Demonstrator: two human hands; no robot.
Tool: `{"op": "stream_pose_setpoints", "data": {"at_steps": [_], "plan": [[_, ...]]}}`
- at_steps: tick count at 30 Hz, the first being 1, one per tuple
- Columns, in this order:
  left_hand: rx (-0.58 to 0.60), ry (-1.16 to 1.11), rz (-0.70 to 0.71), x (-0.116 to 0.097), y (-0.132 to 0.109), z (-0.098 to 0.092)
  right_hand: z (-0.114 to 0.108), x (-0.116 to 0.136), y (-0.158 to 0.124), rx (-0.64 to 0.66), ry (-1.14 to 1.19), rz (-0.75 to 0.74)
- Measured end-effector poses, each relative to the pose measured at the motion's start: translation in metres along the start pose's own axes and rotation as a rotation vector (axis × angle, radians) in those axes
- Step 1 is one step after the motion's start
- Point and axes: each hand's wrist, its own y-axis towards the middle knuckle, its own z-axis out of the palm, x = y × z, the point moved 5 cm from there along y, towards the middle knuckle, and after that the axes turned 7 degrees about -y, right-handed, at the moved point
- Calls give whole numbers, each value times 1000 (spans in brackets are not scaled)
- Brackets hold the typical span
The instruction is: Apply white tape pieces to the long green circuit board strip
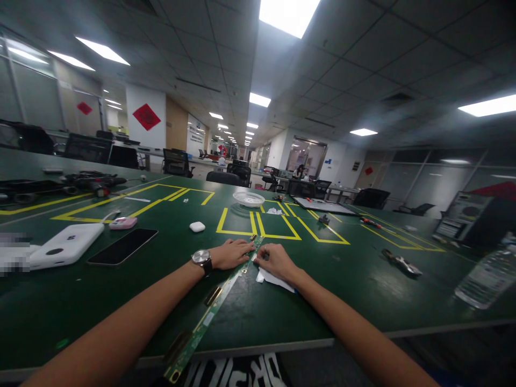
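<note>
A long, narrow green circuit board strip (207, 317) with gold-coloured connectors lies slantwise on the table, its near end reaching past the front edge. My left hand (233, 254), with a watch (201, 259) on the wrist, rests flat across the strip's far part, fingers stretched out. Close beside it, my right hand (276, 260) is closed in a pinch at the strip's right edge. Whatever sits between those fingertips is too small to make out. Under the right hand lies a piece of white paper (278, 280), partly covered by the palm.
On the left are a black phone (124, 246), a white device (68, 244) and a pink-white gadget (123, 223). A white earbud case (197, 227) and white basket (249, 199) stand ahead. Rightward are pliers (401, 262) and a plastic bottle (486, 277). Yellow tape (258, 236) marks the green table.
</note>
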Motion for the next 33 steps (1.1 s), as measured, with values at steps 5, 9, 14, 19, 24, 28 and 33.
{"op": "stream_pose_setpoints", "data": {"at_steps": [5, 9, 14, 19, 24, 28, 33], "plan": [[-25, -8, 14, -1, 0, 1, 3, -1, 0, 10, -8, 0], [-12, -97, 0, 5, 2, 2, -3, 0, 0, 11, 11, -76], [-105, -222, -9, 17, 2, -7, -12, 12, 3, 74, 94, -312], [-245, -191, -46, 29, -1, -19, -9, -10, 11, 183, -107, -231], [-256, -150, -41, 28, -5, -24, -31, -96, -3, 173, -388, 431], [-242, -144, -48, 26, -6, -24, -50, -145, -29, 151, -415, 690], [-233, -104, -54, 26, -4, -19, -45, -166, -40, 146, -365, 849]]}}
